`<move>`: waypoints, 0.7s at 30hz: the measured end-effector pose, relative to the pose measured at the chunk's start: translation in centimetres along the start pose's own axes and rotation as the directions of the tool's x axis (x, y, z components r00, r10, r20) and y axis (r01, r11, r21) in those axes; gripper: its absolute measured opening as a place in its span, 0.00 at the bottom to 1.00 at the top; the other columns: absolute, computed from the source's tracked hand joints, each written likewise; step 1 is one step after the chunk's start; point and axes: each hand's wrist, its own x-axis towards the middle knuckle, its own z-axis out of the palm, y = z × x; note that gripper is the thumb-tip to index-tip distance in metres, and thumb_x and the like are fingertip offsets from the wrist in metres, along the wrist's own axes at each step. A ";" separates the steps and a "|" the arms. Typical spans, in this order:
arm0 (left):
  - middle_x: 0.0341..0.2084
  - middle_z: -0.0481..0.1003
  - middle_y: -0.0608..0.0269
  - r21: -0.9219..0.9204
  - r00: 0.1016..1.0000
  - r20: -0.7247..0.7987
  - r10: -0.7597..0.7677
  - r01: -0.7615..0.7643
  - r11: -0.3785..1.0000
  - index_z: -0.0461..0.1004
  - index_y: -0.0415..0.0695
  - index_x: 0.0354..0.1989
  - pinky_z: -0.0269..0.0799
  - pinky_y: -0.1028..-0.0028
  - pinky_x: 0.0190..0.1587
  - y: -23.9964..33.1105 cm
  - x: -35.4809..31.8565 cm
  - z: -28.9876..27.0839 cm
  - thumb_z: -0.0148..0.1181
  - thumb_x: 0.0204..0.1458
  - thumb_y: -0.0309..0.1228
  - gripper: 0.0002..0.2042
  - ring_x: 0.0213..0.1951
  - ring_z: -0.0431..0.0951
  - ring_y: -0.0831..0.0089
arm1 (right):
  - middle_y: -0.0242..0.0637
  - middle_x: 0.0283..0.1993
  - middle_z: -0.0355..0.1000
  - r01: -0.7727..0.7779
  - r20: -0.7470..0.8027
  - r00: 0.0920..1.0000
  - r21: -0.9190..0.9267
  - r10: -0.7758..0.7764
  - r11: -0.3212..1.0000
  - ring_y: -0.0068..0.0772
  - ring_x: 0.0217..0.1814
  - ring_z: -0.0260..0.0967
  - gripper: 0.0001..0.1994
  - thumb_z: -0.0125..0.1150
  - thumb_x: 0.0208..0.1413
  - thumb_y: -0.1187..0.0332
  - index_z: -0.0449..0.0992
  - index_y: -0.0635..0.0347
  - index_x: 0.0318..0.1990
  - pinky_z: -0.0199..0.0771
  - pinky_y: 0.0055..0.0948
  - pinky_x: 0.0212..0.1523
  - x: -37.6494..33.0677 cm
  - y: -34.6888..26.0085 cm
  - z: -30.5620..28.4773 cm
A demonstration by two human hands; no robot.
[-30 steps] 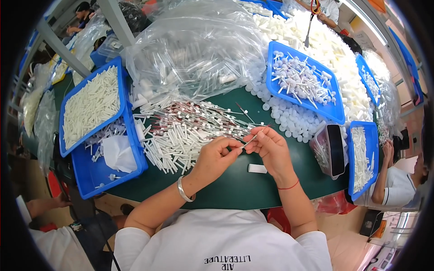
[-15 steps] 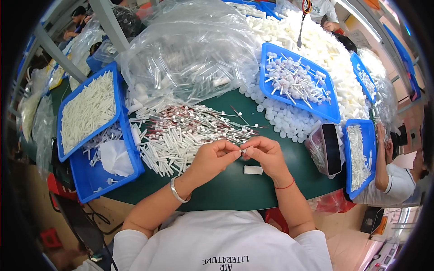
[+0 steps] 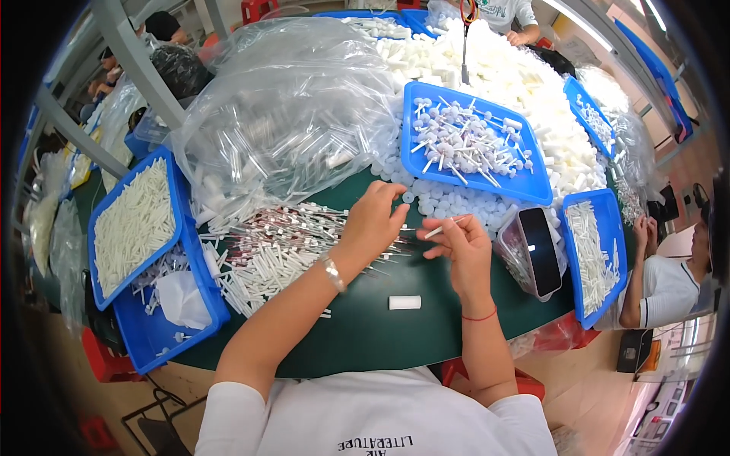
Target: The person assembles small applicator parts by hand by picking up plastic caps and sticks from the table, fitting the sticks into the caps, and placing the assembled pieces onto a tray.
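Nearest the edge, low in the middle of the frame, a short white cylinder (image 3: 404, 302) lies on the dark green tabletop (image 3: 441, 330), apart from both hands. Above it, right of centre, the right hand (image 3: 460, 247) has a thin white stick (image 3: 433, 232) pinched between thumb and fingers, its free end pointing left and slightly down. I'd pinch lightly and well back, leaving that end bare and the slim piece unbent.

At the centre, the left hand (image 3: 370, 220) has thumb and forefinger curved apart, with a small translucent disc (image 3: 408, 197) at their tips; from here I can't tell whether they grip it or only hover beside it. Holding it by the rim would, I reckon, leave its middle clear, and with so many loose discs (image 3: 445, 201) just beyond, it pays to single out one. To the left spread white tubes (image 3: 266, 273) and thin wires (image 3: 277, 228); a raised left wrist should avoid dragging them.

Farther back, upper right of centre, a blue tray (image 3: 521, 190) holds round-headed pieces (image 3: 464, 137) on white stems, and a clear plastic bag (image 3: 289, 91) bulges at upper left of centre.
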 end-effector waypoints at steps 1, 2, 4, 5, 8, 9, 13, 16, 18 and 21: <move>0.33 0.74 0.55 0.015 0.999 0.039 -0.032 0.032 0.999 0.74 0.40 0.41 0.71 0.66 0.38 -0.6 0.6 1.0 0.61 0.48 0.26 0.12 0.33 0.75 0.59 | 0.44 0.38 0.75 -0.029 0.012 0.999 -0.031 0.029 0.999 0.32 0.40 0.76 0.06 0.55 0.60 0.71 0.67 0.63 0.36 0.77 0.22 0.31 0.2 -0.2 -0.5; 0.33 0.74 0.55 0.006 0.999 0.046 -0.021 0.021 1.000 0.74 0.40 0.41 0.71 0.66 0.38 -1.3 1.1 2.5 0.61 0.48 0.26 0.12 0.33 0.75 0.59 | 0.43 0.36 0.76 -0.055 0.011 0.998 -0.066 0.056 0.996 0.32 0.38 0.77 0.07 0.54 0.61 0.69 0.66 0.63 0.36 0.76 0.22 0.29 0.4 -0.4 -1.1; 0.33 0.74 0.55 0.176 0.997 0.067 0.039 -0.050 0.983 0.75 0.40 0.39 0.71 0.65 0.39 -2.6 1.7 4.1 0.61 0.46 0.25 0.10 0.36 0.75 0.58 | 0.39 0.32 0.75 -0.054 -0.023 0.998 -0.120 0.051 0.991 0.26 0.32 0.75 0.07 0.55 0.60 0.68 0.69 0.63 0.38 0.73 0.20 0.27 0.6 -0.1 -1.1; 0.33 0.74 0.55 0.174 0.996 0.026 0.083 -0.086 0.981 0.75 0.40 0.37 0.71 0.65 0.38 -2.5 2.0 4.2 0.62 0.45 0.24 0.09 0.35 0.75 0.58 | 0.36 0.32 0.75 -0.042 -0.027 0.999 -0.152 0.039 0.987 0.21 0.29 0.71 0.08 0.58 0.59 0.68 0.72 0.64 0.39 0.69 0.17 0.25 0.8 0.2 -1.4; 0.31 0.74 0.57 0.057 0.997 0.066 -0.035 0.031 0.998 0.76 0.40 0.40 0.73 0.69 0.37 -1.9 1.9 3.5 0.63 0.45 0.24 0.12 0.34 0.77 0.64 | 0.30 0.30 0.74 -0.011 -0.026 1.000 -0.226 0.005 0.974 0.14 0.25 0.65 0.09 0.61 0.57 0.67 0.77 0.64 0.40 0.63 0.14 0.24 0.9 0.7 -1.5; 0.31 0.74 0.57 0.056 0.997 0.069 -0.032 0.028 0.998 0.76 0.40 0.40 0.73 0.69 0.37 -1.6 1.8 2.9 0.63 0.45 0.24 0.12 0.34 0.77 0.64 | 0.27 0.29 0.73 0.007 -0.019 1.000 -0.269 -0.012 0.963 0.12 0.24 0.62 0.10 0.63 0.56 0.67 0.79 0.63 0.41 0.61 0.13 0.24 0.8 0.8 -1.5; 0.35 0.76 0.60 -0.496 0.882 0.328 -0.338 0.465 0.734 0.75 0.36 0.46 0.73 0.77 0.41 -0.3 0.3 -0.2 0.62 0.49 0.26 0.15 0.36 0.78 0.72 | 0.24 0.29 0.71 0.012 -0.027 0.999 -0.407 -0.025 0.913 0.12 0.25 0.60 0.09 0.63 0.55 0.67 0.80 0.64 0.38 0.60 0.15 0.25 0.2 0.6 -0.9; 0.40 0.76 0.58 -0.650 0.787 0.454 -0.417 0.613 0.449 0.73 0.33 0.49 0.74 0.80 0.44 0.8 -0.7 -1.8 0.60 0.52 0.25 0.16 0.37 0.78 0.75 | 0.23 0.29 0.71 0.036 0.018 0.999 -0.440 -0.031 0.898 0.11 0.26 0.60 0.09 0.64 0.54 0.67 0.80 0.63 0.38 0.59 0.14 0.25 0.1 1.0 -0.9; 0.41 0.76 0.56 -0.742 0.780 0.473 -0.410 0.603 0.292 0.72 0.33 0.51 0.75 0.78 0.45 0.8 -1.4 -2.3 0.57 0.54 0.24 0.15 0.38 0.78 0.74 | 0.23 0.28 0.71 0.070 0.023 0.998 -0.430 -0.067 0.900 0.11 0.26 0.60 0.09 0.64 0.54 0.68 0.80 0.63 0.38 0.59 0.14 0.26 0.2 1.4 -0.9; 0.42 0.76 0.56 -0.758 0.780 0.470 -0.413 0.596 0.263 0.71 0.33 0.52 0.76 0.78 0.46 0.9 -2.1 -2.6 0.55 0.56 0.23 0.15 0.40 0.78 0.74 | 0.25 0.30 0.73 0.074 0.021 0.997 -0.421 -0.072 0.904 0.11 0.29 0.64 0.08 0.64 0.54 0.70 0.79 0.65 0.38 0.62 0.13 0.29 0.1 1.2 -0.6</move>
